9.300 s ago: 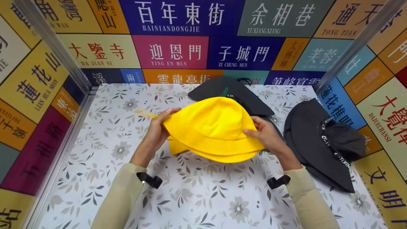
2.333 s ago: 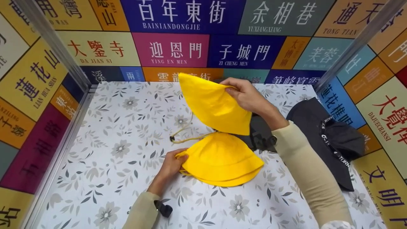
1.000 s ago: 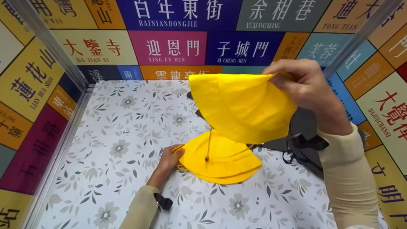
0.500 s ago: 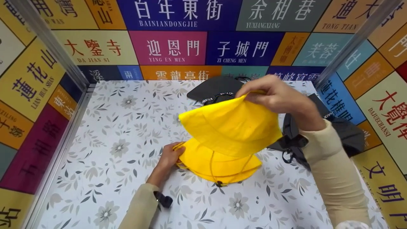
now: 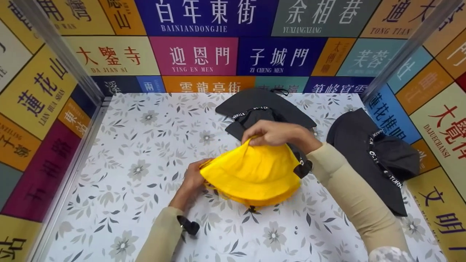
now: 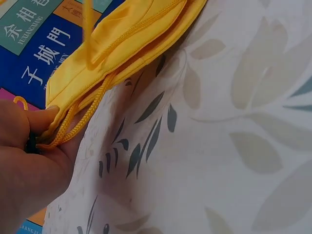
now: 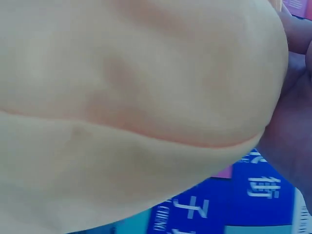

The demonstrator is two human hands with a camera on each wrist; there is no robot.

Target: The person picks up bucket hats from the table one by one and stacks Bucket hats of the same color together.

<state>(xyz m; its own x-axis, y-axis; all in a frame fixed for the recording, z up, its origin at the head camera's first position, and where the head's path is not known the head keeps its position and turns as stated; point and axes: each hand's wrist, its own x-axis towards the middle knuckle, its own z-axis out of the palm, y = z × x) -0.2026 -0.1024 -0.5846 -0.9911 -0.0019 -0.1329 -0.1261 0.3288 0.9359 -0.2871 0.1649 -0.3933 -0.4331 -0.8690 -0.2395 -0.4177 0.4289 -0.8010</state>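
Two yellow bucket hats lie one over the other in the middle of the table. My right hand (image 5: 275, 133) pinches the upper yellow bucket hat (image 5: 258, 171) by its crown, which is drawn up into folds. This hat covers most of the lower yellow bucket hat (image 6: 73, 87), whose brim shows beneath it. At the left end, my left hand (image 5: 193, 178) pinches the lower hat's brim edge, along with a yellow cord (image 6: 83, 124). A black cord toggle (image 5: 252, 209) pokes out under the front brim. In the right wrist view, pale-looking hat cloth (image 7: 146, 73) fills most of the picture.
Behind the yellow hats lies a black hat (image 5: 247, 100) with a lettered band, partly covered by my right hand. Another black hat (image 5: 349, 163) rests at the right edge. The table (image 5: 120, 189) has a floral cover and sign-printed walls (image 5: 196, 54) around it.
My right hand has brought the upper yellow hat down and left onto the lower one, uncovering the black hats. Earlier, both hands held the yellow hats together. My left hand has barely moved lately.
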